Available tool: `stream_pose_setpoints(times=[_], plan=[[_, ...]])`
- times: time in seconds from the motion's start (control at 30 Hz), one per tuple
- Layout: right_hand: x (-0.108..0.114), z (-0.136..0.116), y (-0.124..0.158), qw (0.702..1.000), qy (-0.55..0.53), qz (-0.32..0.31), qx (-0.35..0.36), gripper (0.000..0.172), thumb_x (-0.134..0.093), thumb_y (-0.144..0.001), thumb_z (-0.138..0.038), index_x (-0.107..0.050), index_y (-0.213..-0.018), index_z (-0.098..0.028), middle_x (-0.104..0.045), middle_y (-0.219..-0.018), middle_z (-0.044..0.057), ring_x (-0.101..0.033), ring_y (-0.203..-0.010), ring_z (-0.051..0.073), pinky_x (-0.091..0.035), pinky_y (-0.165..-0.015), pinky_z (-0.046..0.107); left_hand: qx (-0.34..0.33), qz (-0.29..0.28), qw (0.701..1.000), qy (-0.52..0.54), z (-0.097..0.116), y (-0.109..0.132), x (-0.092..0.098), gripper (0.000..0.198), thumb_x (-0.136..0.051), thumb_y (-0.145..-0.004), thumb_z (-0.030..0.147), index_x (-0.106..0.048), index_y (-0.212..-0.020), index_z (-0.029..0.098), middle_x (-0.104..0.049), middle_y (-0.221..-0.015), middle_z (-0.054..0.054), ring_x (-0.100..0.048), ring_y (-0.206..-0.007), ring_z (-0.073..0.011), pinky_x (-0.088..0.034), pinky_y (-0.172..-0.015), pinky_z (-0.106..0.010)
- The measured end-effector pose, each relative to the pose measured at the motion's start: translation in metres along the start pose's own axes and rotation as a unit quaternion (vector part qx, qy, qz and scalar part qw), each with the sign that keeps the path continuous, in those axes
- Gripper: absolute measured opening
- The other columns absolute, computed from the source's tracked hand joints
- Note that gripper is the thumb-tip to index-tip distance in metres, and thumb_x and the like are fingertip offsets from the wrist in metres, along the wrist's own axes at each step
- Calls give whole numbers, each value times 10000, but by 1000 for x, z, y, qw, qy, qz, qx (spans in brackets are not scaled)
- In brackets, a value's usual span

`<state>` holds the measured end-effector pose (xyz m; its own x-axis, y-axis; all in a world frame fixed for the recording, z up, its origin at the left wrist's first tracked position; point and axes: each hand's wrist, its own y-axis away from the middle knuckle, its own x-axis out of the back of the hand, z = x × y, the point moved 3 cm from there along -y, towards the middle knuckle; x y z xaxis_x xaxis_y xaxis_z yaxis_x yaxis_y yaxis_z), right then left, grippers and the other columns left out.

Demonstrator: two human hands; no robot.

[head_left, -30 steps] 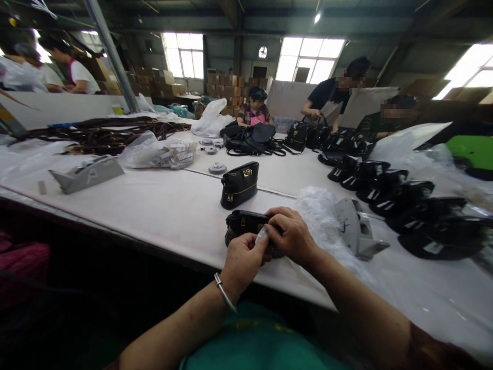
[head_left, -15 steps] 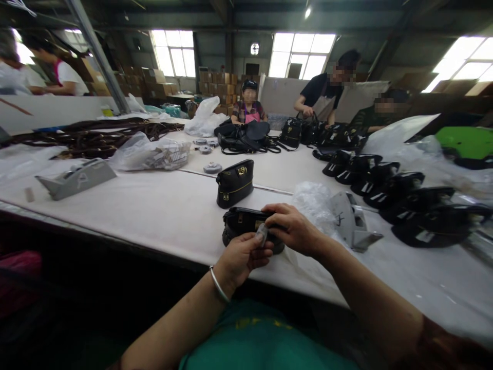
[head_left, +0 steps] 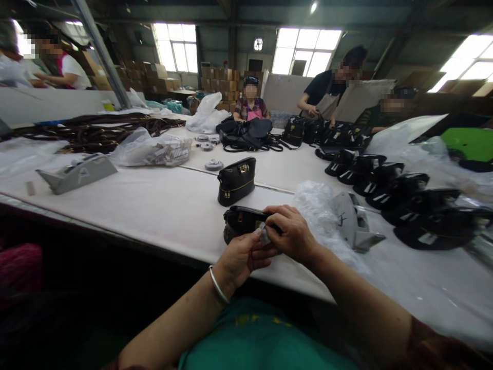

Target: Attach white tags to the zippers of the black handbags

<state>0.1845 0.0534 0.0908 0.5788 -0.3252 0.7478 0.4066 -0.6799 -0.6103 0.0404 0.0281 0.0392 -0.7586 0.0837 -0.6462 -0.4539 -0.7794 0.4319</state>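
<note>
A small, pale, translucent piece (head_left: 264, 235), perhaps plastic film, is between my two hands. My left hand (head_left: 243, 257), with a bangle on its wrist, pinches it between thumb and fingers. My right hand (head_left: 289, 230) is closed at the piece's other side, its fingertips bent over it. Just behind them, a black handbag (head_left: 235, 220) with a gold tag lies on the table near its front edge, partly hidden by both hands. Another black handbag (head_left: 235, 185), with gold lettering and a gold zip, stands upright beyond it.
Grey tape dispensers stand left (head_left: 79, 174) and right (head_left: 353, 223) on the white table (head_left: 154, 205). Crumpled clear plastic (head_left: 314, 203) lies beside the right one. A row of black bags (head_left: 396, 190) runs along the right. Brown straps (head_left: 100, 131) are heaped at left. Co-workers sit and stand beyond.
My right fingers have curled further down onto the small translucent piece, covering more of it. My left hand stays nearly in place. The handbags have not moved on the table.
</note>
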Motion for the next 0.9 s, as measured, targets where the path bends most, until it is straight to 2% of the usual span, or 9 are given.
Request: stream_pose_setpoints(times=[0.07,0.13,0.23,0.37,0.57,0.7,0.77,0.83,0.9], plan=[[0,-2,2,1000,13,-2,6,83,-598,-856,-154,-635,-824,-222,-691,-1147,70,-621,-975,244,-449,-862,418,-11,6,1000,9,-2,0,0,296,-762,-788,380,-689,-958,148,-711,-860,-72,-718,-753,-171,-543,-591,-226],[3,-3,3,1000,17,-19,10,80,-587,-875,-161,-631,-840,-217,-684,-1166,79,-619,-993,250,-445,-871,428,-28,31,999,8,-4,1,1,297,-822,-725,356,-677,-877,146,-684,-781,-37,-683,-674,-126,-518,-567,-196],[10,0,2,999,-10,-47,18,74,-575,-893,-177,-632,-876,-221,-667,-1207,86,-616,-1047,256,-444,-903,436,-85,84,991,-60,-5,1,4,332,-845,-682,393,-668,-815,145,-659,-719,-14,-648,-629,-107,-504,-554,-187],[16,2,-2,997,-56,-58,1,78,-572,-911,-211,-648,-916,-227,-667,-1195,84,-615,-1075,253,-448,-941,435,-180,117,951,-221,-1,1,5,349,-764,-751,478,-696,-873,159,-720,-821,-57,-698,-729,-177,-523,-577,-229],[10,-8,-10,997,-25,-60,-44,24,-665,-839,-207,-645,-843,-219,-676,-1130,79,-617,-1015,270,-451,-921,461,-284,134,882,-353,1,0,6,288,-649,-853,472,-671,-819,187,-713,-739,-43,-669,-688,-162,-501,-621,-233],[6,-6,-15,995,-24,-73,-58,69,-646,-827,-168,-645,-778,-217,-677,-1145,68,-615,-1018,274,-452,-922,476,-301,158,854,-395,3,-3,8,234,-644,-853,426,-661,-809,197,-702,-743,-38,-635,-666,-160,-475,-612,-244],[6,-3,-14,996,-24,-71,-46,93,-600,-861,-180,-664,-810,-224,-672,-1169,76,-617,-1032,279,-460,-919,483,-302,173,846,-404,4,-2,8,217,-643,-848,411,-651,-792,201,-694,-735,-41,-620,-663,-164,-466,-611,-255],[7,-1,-9,998,-29,-60,-14,159,-545,-897,-200,-695,-913,-248,-665,-1198,89,-626,-1044,283,-478,-896,482,-300,183,845,-403,3,2,6,209,-632,-848,399,-647,-773,205,-692,-731,-50,-609,-660,-169,-458,-609,-268],[4,1,-1,997,-44,-40,54,233,-545,-887,-234,-720,-1021,-309,-676,-1190,92,-650,-993,285,-508,-821,464,-299,189,848,-394,-1,7,3,215,-616,-850,398,-666,-768,206,-702,-745,-69,-609,-657,-172,-449,-599,-280]])
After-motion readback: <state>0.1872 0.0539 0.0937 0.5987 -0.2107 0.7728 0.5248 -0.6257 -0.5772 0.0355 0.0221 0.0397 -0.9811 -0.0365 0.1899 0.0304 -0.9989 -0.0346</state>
